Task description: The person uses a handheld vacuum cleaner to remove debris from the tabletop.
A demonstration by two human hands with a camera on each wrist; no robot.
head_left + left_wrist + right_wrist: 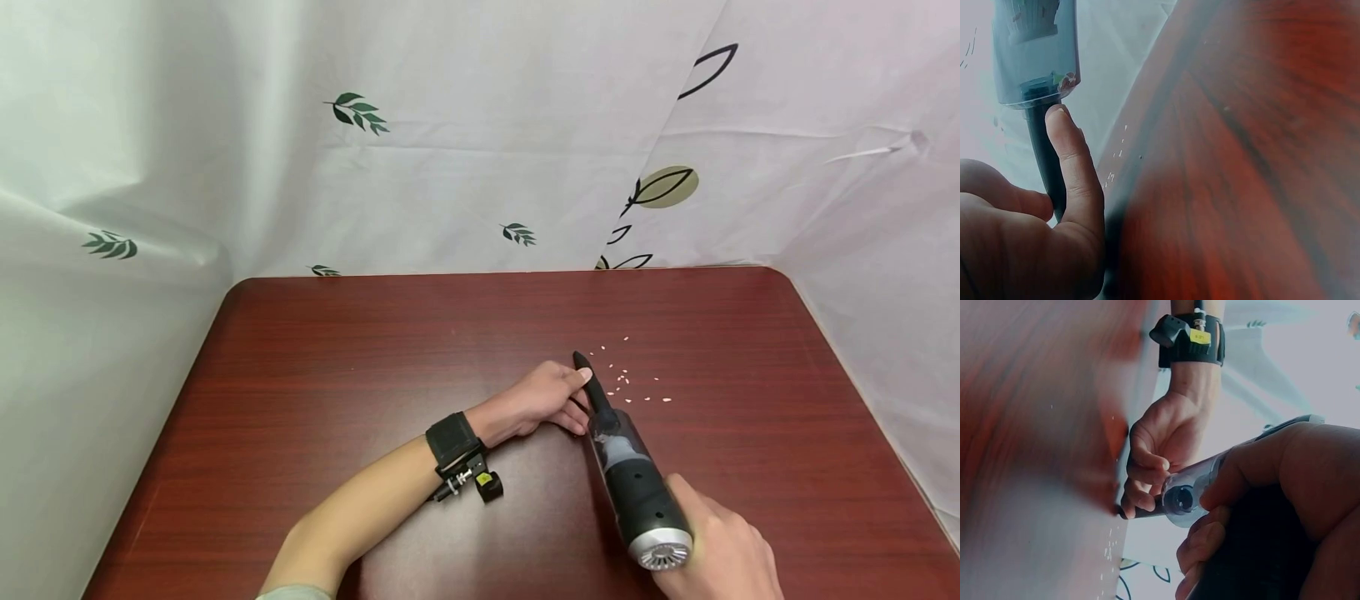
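A handheld vacuum cleaner [637, 492] with a clear dust cup, a black body and a silver vented end slants over the table. My right hand [716, 542] grips its handle, the fingers wrapped round it in the right wrist view. At the other end, my left hand [551, 398] holds the slim black nozzle [596, 387] between thumb and fingers, just ahead of the dust cup [1038, 56]. Some debris shows inside that cup. Small white grains [622, 379], like rice, lie scattered on the table to the right of the nozzle.
The reddish-brown wooden table [337, 333] has rounded far corners. A white curtain [450, 183] with leaf prints hangs behind it and along its sides. A black strap with a small camera [457, 442] sits on the left wrist.
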